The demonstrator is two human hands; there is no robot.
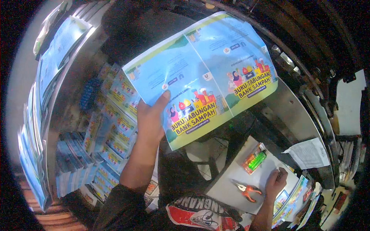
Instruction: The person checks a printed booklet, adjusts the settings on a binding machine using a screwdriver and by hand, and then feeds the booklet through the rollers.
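My left hand [151,117] grips a large printed sheet [216,50] at its lower left edge, thumb on top, fingers hidden behind. The sheet is light blue with green borders, carries two matching cover designs side by side and is held up at a tilt. My right hand [276,181] rests low on the right, on a white board [231,177], thumb and fingers slightly apart with nothing visible in them. Beside it on the board lie pliers with orange handles [251,193], a green lighter [257,161] and a small orange-red packet [248,163].
Stacks of similar printed covers [119,127] fill the left side. Further left, more blue sheets [58,57] lie along a metal ledge [75,54]. A white paper [308,153] lies at the right, near a dark metal machine frame [308,81]. Colourful papers [291,204] are stacked beneath my right wrist.
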